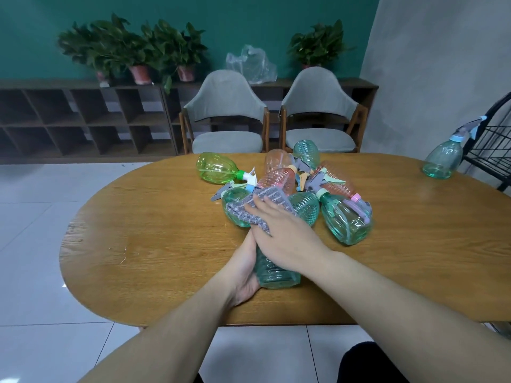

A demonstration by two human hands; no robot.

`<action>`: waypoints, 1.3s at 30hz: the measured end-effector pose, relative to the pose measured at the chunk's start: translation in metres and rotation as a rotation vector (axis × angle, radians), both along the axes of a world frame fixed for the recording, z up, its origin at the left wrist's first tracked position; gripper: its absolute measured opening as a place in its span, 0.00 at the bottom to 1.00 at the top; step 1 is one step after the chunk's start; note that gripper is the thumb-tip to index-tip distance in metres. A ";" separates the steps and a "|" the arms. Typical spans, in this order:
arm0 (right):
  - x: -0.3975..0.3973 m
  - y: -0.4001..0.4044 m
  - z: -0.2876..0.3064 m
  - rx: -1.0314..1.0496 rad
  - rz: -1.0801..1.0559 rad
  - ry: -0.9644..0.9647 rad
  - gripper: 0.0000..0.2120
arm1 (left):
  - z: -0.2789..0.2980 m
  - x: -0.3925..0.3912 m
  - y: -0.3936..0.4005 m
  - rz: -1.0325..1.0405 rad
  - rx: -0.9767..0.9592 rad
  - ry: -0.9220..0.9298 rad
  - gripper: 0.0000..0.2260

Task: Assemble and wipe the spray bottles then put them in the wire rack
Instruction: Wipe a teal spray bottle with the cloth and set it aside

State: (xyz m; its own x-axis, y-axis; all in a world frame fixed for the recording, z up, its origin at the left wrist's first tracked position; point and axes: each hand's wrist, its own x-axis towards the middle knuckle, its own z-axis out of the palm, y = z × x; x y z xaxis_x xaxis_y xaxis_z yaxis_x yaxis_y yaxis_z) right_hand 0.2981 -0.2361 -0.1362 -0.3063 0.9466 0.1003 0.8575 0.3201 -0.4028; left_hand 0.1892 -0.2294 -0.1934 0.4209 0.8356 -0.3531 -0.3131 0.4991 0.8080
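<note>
A teal ribbed spray bottle (276, 273) lies on the wooden table (154, 244), its base toward me. My left hand (244, 275) grips its left side from below. My right hand (284, 230) lies over the bottle's upper part and presses a grey striped cloth (257, 205) onto it; the bottle's neck and head are hidden under the cloth and hand. Behind lies a pile of several bottles: a green one (215, 168), pink ones (279, 181) and teal ones (345, 219). One teal bottle (442, 158) stands upright at the far right, beside the black wire rack (492, 150).
Two grey chairs (226, 117) stand behind the table. A dark shelf unit (83, 120) with potted plants and a plastic bag lines the green wall. The wire rack stands off the table's right end. White tiled floor lies to the left.
</note>
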 end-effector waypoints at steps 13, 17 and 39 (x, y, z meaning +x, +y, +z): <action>-0.002 0.018 0.010 0.129 0.248 -0.235 0.22 | -0.014 -0.002 0.005 0.011 0.011 -0.073 0.18; -0.015 0.020 0.010 0.198 0.241 -0.212 0.16 | -0.015 0.000 0.001 0.051 0.053 -0.122 0.14; 0.023 -0.002 0.027 -0.198 -0.504 1.357 0.18 | -0.017 -0.010 0.005 0.090 0.036 -0.280 0.24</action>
